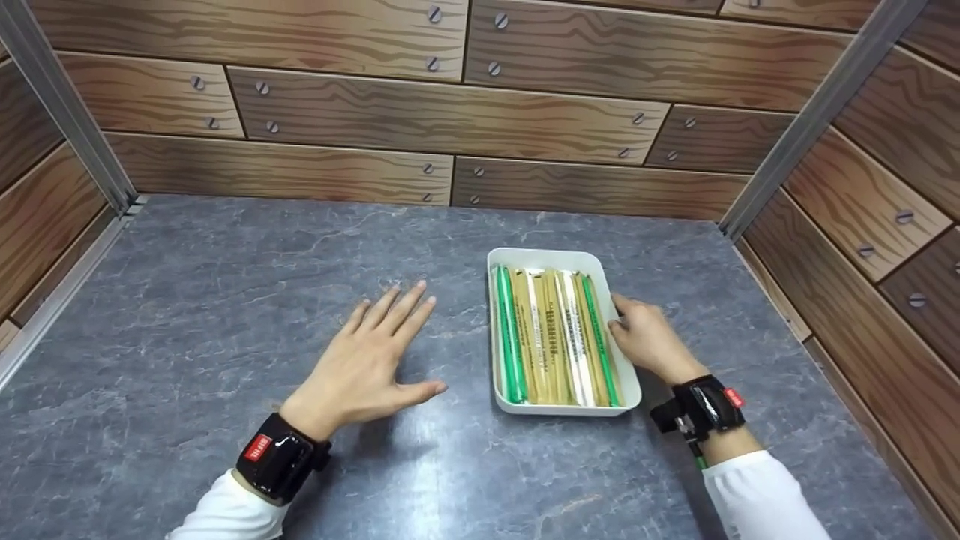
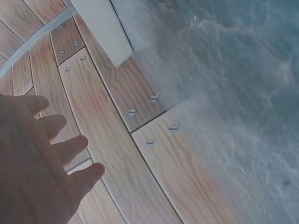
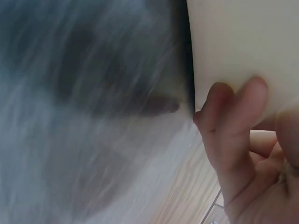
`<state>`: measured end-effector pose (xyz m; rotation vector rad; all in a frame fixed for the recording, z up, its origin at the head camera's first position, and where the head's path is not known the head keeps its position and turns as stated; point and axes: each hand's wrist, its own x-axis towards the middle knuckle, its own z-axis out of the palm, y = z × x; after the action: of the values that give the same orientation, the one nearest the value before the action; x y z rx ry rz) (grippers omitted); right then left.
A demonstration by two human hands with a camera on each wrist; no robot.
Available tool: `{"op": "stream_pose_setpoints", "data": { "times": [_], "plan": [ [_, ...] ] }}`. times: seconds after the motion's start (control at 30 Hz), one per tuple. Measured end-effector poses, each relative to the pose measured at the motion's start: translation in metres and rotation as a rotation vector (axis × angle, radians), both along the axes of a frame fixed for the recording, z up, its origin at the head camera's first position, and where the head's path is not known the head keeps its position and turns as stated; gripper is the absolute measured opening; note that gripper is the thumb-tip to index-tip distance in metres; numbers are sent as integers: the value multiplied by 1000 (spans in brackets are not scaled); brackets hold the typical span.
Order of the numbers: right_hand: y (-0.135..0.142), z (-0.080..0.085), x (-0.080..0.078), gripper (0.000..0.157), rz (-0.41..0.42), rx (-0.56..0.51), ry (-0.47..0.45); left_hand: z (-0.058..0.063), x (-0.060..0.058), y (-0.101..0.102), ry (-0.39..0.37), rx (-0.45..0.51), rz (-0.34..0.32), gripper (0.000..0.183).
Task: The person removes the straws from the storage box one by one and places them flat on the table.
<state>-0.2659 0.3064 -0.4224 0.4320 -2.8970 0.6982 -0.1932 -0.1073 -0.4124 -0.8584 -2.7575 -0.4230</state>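
A white rectangular tray point(image 1: 568, 410) rests on the tabletop right of centre. Slim stick packets point(image 1: 553, 337) in gold, white and green lie side by side in it, lengthwise. At the tray's right side, my right hand point(image 1: 649, 337) grips the wall with bent fingers. The right wrist view has its fingertips point(image 3: 256, 88) against the pale outer wall, near the lower edge. My left hand point(image 1: 367, 367) is spread palm down left of the tray, apart from it and holding nothing. In the left wrist view its fingers point(image 2: 70, 147) reach out loosely, with the tray's pale side point(image 2: 105, 32) beyond.
Grey marbled tabletop point(image 1: 225, 300) surrounds the tray. A wood-patterned back wall point(image 1: 375, 112) and a matching right wall point(image 1: 885, 247) enclose it, with metal posts point(image 1: 817, 112) at the corners. Black straps point(image 1: 277, 457) sit on both wrists, above white sleeves.
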Motion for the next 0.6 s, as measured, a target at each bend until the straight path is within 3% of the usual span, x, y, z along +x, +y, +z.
{"op": "stream_pose_setpoints", "data": {
  "times": [0.2,0.6],
  "plan": [
    [-24,-1,1,51,1,-56,-44,-2,1,2,-6,-5,-8,104],
    [-67,-8,9,49,32,-72,-27,-4,3,3,-9,14,-6,104]
  ]
}}
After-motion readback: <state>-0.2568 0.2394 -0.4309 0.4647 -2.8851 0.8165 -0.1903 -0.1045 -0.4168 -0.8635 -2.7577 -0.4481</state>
